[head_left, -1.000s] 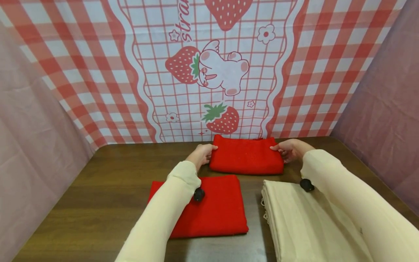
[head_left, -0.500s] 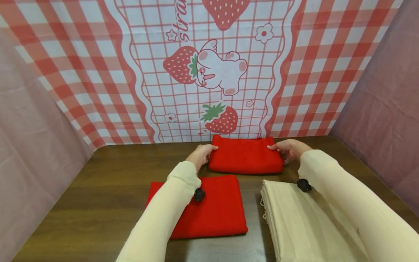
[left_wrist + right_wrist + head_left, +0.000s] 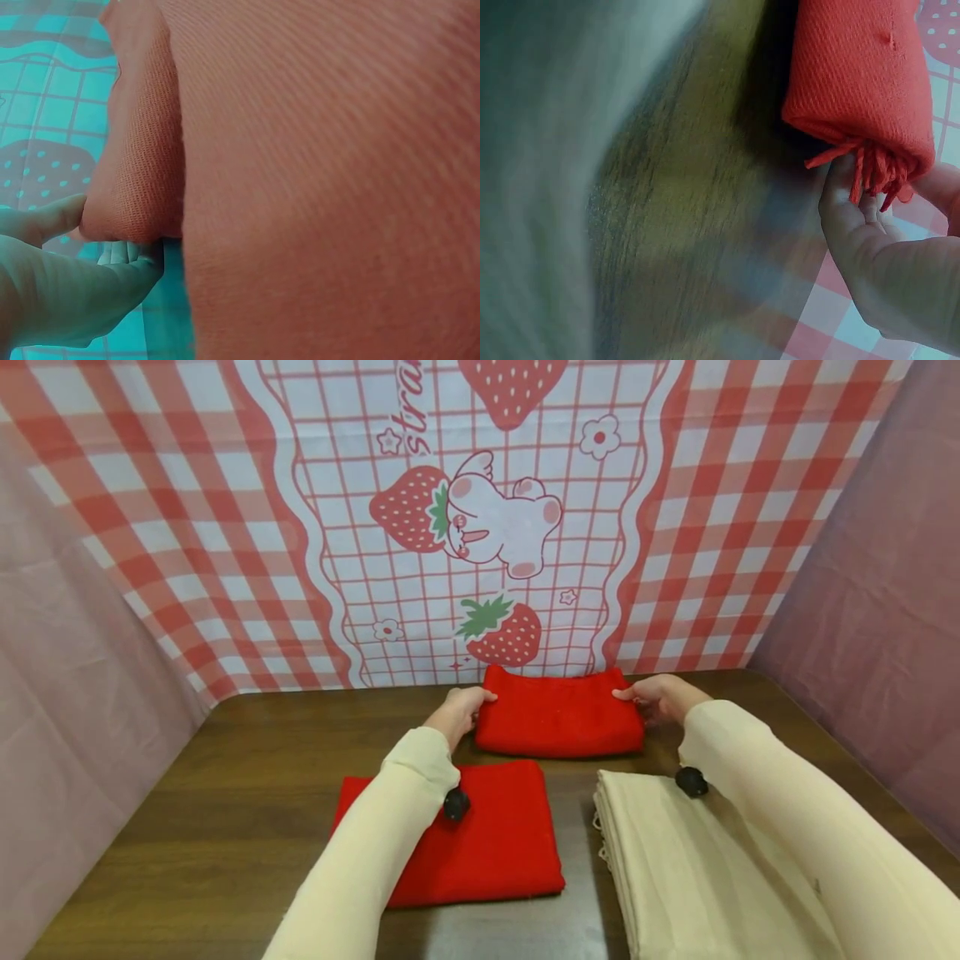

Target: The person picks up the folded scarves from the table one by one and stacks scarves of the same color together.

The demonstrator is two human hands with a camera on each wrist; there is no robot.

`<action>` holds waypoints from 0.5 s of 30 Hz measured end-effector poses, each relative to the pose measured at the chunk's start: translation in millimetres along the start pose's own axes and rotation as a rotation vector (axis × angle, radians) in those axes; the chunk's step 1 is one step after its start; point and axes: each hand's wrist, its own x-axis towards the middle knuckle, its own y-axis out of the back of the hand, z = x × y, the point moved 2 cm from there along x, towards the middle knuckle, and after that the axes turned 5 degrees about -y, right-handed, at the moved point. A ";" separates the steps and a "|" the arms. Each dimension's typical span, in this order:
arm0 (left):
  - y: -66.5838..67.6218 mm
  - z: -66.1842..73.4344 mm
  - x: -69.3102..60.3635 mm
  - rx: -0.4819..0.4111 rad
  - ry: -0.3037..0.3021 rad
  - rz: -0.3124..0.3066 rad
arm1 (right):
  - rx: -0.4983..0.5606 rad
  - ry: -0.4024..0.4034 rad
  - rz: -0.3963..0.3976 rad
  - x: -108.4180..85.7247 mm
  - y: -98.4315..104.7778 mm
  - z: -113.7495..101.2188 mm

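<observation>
At the back of the table a folded red scarf [image 3: 558, 714] is held at both ends. My left hand [image 3: 459, 714] grips its left end, thumb on top and fingers underneath, as the left wrist view also shows. The right end is pinched the same way by my right hand [image 3: 660, 697]. In the right wrist view, red fringe [image 3: 877, 172] hangs from that end between thumb and fingers. Under my left forearm lies a second folded red cloth [image 3: 487, 843], which looms large in the left wrist view. A folded cream cloth [image 3: 697, 860] with looped fringe lies under my right forearm.
The brown wooden table [image 3: 202, 810] ends at a red-and-white checked backdrop [image 3: 225, 568] with strawberry prints, just behind the held scarf. Pink curtains [image 3: 862, 560] hang on both sides. A dark knob-like object sits at each cuff.
The held scarf's top edge now dips more in the middle, with its corners slightly raised. Both hands keep their grip. The head view has shifted a little; the other cloths stay put.
</observation>
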 end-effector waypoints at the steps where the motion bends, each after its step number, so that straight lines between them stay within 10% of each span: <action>1: 0.4 1.1 -0.1 -0.006 0.000 -0.003 | 0.020 -0.008 -0.003 17.2 11.2 1.2; 4: 1.2 4.7 -2.4 -0.013 0.008 -0.011 | 0.037 -0.006 -0.054 52.9 35.9 3.3; 10: 4.0 6.1 4.7 -0.001 0.011 -0.001 | 0.028 0.023 0.057 -32.5 -16.5 -10.1; 15: 6.1 -19.5 82.0 -0.051 -0.005 -0.085 | 0.039 0.048 0.111 -87.6 -47.5 -19.1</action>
